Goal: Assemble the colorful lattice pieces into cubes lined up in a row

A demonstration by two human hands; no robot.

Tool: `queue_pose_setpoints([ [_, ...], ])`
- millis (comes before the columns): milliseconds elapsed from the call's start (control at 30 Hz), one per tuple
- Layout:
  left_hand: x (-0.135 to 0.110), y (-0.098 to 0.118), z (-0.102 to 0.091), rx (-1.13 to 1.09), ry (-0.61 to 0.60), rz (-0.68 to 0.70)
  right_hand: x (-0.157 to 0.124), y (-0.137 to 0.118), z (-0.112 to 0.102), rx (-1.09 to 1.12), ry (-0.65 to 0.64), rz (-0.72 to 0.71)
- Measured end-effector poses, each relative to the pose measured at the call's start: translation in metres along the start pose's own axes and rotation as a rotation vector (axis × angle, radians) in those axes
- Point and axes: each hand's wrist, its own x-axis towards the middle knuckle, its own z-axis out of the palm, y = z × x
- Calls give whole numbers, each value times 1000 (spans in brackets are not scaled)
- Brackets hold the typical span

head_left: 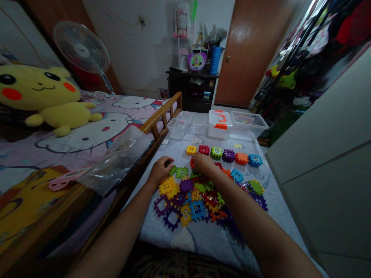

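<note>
Square, notch-edged plastic tiles [186,185] lie heaped beside the left hand [159,171] with loosely parted fingers [167,158] and near the right hand [204,164], whose grip I cannot tell.

bright toothed tiles [200,188], many with cutouts; overlap in a heap, mostly lie flat. beyond, six stacks [228,155] in a row: yellow, red, green, purple, orange, blue.

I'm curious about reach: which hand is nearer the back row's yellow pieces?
Right: the right hand is close in front of the yellow pieces; the left hand is farther, leftward.
</note>
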Motion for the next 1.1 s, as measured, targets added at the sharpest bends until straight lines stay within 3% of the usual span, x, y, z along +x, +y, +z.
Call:
queue_pose_setpoints([
  [667, 0, 4, -2, -12, 8, -25, 7, 2, -4, -17, -27, -66],
  [867, -1, 3, -2, -13, 12, -45, -2, -2, -20, 7, 20, -91],
  [967, 0, 1, -2, -15, 20, -44, -16, 18, -36, 69, 146, -108],
  [1100, 0, 0, -1, -19, 12, -54, -43, 87, -50, 93, 296, 7],
])
